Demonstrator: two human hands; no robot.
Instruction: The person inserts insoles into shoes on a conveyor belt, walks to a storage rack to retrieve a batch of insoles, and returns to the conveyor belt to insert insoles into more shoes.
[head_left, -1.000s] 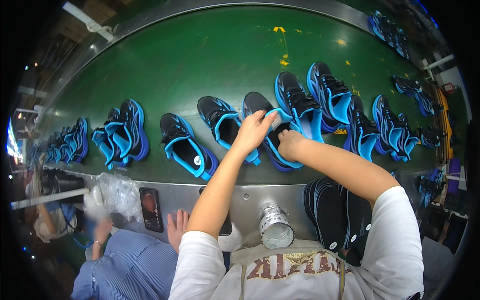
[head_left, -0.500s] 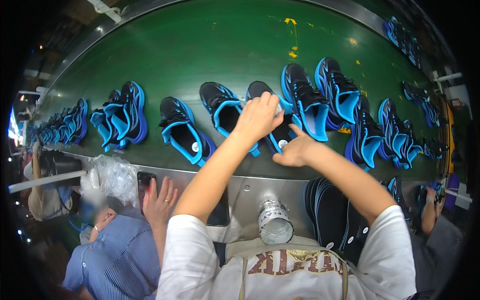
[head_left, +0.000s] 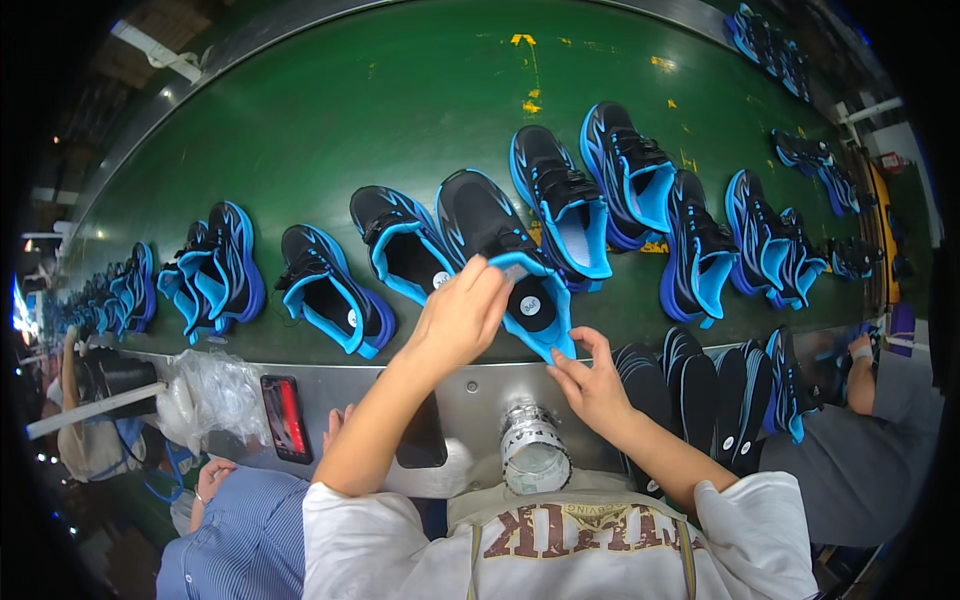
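Note:
A black and blue sneaker (head_left: 480, 212) lies in front of me on the green belt, toe pointing away, its opening toward me. Inside it, a round white sticker shows on the dark insole. My left hand (head_left: 462, 312) is closed at the left side of the opening, fingertips pinched on the blue lining near the tongue. My right hand (head_left: 592, 385) pinches the blue heel collar between thumb and fingers. Just left of it, another sneaker (head_left: 395, 235) stands with its opening toward me. To the right, a laced sneaker (head_left: 555, 190) stands close by.
More sneakers (head_left: 225, 260) line the green belt (head_left: 300, 140) on both sides. Black insoles (head_left: 688, 390) stand in a row by the metal edge, near a roll of clear tape (head_left: 535, 455). Phones (head_left: 286, 418) and crumpled plastic (head_left: 215, 395) lie left, beside a person in blue stripes (head_left: 245, 530).
Both hands have come nearer to me, and the sneaker's heel now reaches the belt's near edge. My right hand has moved from inside the opening to the heel collar. The view has shifted.

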